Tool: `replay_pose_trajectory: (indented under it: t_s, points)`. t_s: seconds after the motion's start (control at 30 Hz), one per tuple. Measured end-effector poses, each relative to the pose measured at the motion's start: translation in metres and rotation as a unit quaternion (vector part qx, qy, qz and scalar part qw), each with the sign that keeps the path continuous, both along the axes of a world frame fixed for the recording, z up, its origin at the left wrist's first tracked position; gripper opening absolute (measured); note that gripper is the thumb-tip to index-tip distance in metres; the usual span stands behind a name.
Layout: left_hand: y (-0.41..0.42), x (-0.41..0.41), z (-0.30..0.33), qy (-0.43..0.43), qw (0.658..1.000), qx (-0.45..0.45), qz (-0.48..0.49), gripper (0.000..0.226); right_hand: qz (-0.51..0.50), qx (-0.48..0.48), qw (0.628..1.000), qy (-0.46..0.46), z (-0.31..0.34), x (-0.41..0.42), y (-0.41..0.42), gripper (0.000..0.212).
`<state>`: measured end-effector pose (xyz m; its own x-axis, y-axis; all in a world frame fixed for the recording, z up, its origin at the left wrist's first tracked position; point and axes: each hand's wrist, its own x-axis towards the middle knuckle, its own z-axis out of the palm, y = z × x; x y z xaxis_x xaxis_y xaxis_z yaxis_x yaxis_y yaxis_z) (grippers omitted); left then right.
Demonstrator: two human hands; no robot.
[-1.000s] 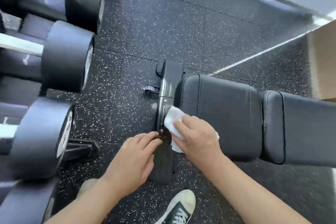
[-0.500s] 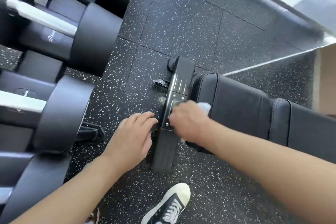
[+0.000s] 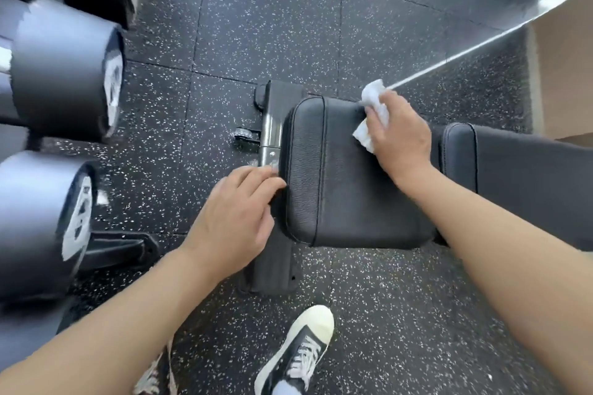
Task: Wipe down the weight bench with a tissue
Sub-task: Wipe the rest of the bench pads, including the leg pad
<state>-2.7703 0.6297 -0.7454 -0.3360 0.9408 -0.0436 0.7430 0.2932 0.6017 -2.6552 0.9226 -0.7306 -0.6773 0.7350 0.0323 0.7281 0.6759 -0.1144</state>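
Right hand (image 3: 401, 138) with tissue (image 3: 372, 112) on bench pad (image 3: 337, 176), speckled rubber floor (image 3: 256, 26).

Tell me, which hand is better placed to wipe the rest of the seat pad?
The right hand. It already presses the tissue on the seat pad at its far corner. The left hand holds no tissue and rests at the pad's end.

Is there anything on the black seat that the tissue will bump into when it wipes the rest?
Nothing visible. The right hand presses the tissue on the far corner of the seat pad, whose top is bare. The left hand rests at the pad's end edge, by the metal frame, off the top surface.
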Motion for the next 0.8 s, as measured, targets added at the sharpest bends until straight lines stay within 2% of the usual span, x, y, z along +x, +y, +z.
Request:
replay_pose_trajectory:
  t_s: [0.2,0.3,0.37,0.43,0.5,0.53,0.6,0.63,0.67,0.73,0.77,0.8]
  points:
    - [0.075,0.023,0.009,0.061,0.996,0.043,-0.048,0.042,-0.034,-0.018,0.996,0.080,-0.003,0.098,-0.056,0.018]
    - [0.115,0.038,0.014,0.077,0.994,0.041,-0.066,0.044,0.078,0.027,0.995,0.060,-0.008,0.143,-0.092,0.011]
    - [0.138,0.046,0.016,0.096,0.991,0.029,-0.091,0.046,0.175,0.005,0.984,0.035,-0.009,0.170,-0.093,0.014]
    - [0.160,0.054,0.018,0.112,0.988,0.015,-0.110,0.047,0.225,0.008,0.974,0.012,-0.006,0.188,-0.072,0.019]
    - [0.183,0.062,0.019,0.118,0.986,0.000,-0.117,0.049,0.146,-0.008,0.989,-0.032,-0.001,0.191,-0.041,0.027]
    - [0.196,0.068,0.019,0.121,0.986,-0.008,-0.118,0.051,0.084,-0.022,0.994,-0.073,-0.002,0.190,-0.028,0.042]
    - [0.221,0.080,0.019,0.133,0.983,-0.018,-0.121,0.053,-0.006,-0.045,0.996,-0.073,-0.004,0.192,-0.009,0.074]
    - [0.234,0.087,0.018,0.140,0.982,-0.020,-0.121,0.054,-0.055,-0.066,0.994,-0.070,-0.005,0.190,-0.008,0.077]
    - [0.246,0.093,0.017,0.145,0.982,-0.021,-0.121,0.056,-0.090,-0.073,0.993,-0.022,-0.008,0.190,-0.013,0.067]
    - [0.268,0.107,0.013,0.153,0.981,-0.028,-0.118,0.057,-0.128,-0.068,0.985,0.098,-0.010,0.189,-0.031,0.021]
    - [0.277,0.114,0.009,0.160,0.980,-0.035,-0.116,0.057,-0.125,-0.065,0.981,0.137,-0.010,0.192,-0.038,0.010]
    - [0.285,0.122,0.006,0.168,0.978,-0.041,-0.113,0.056,-0.100,-0.069,0.982,0.144,-0.012,0.199,-0.044,0.010]
